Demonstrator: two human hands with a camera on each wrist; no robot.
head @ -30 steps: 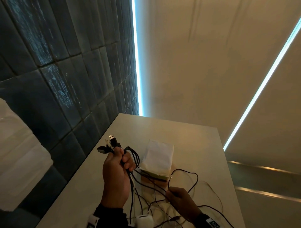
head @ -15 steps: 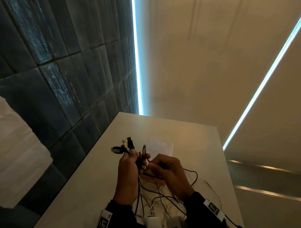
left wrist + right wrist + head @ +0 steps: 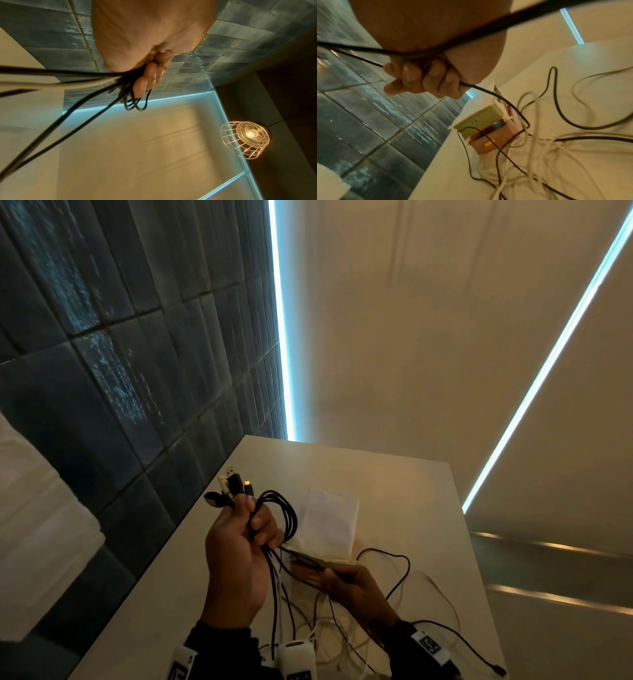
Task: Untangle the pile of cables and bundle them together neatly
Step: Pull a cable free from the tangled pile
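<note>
My left hand (image 3: 245, 537) is raised above the white table (image 3: 404, 491) and grips a bundle of black cables (image 3: 286, 517); several plug ends (image 3: 233, 484) stick out above the fist. In the left wrist view the curled fingers (image 3: 149, 79) hold the looped cables (image 3: 135, 105). My right hand (image 3: 356, 589) is lower and to the right, fingers (image 3: 419, 79) curled round one thin black cable (image 3: 488, 92) that runs toward the left hand. Loose black and white cables (image 3: 342, 631) lie tangled on the table below both hands.
A small stack of boxes with a white sheet on top (image 3: 330, 525) stands on the table just beyond my hands; its green and pink sides (image 3: 481, 120) show in the right wrist view. A dark tiled wall (image 3: 137, 371) borders the table's left edge. A white adapter (image 3: 296, 657) lies near my wrists.
My right hand has moved down and to the right, away from the left hand, drawing a black cable with it. The left hand keeps its grip on the bundle.
</note>
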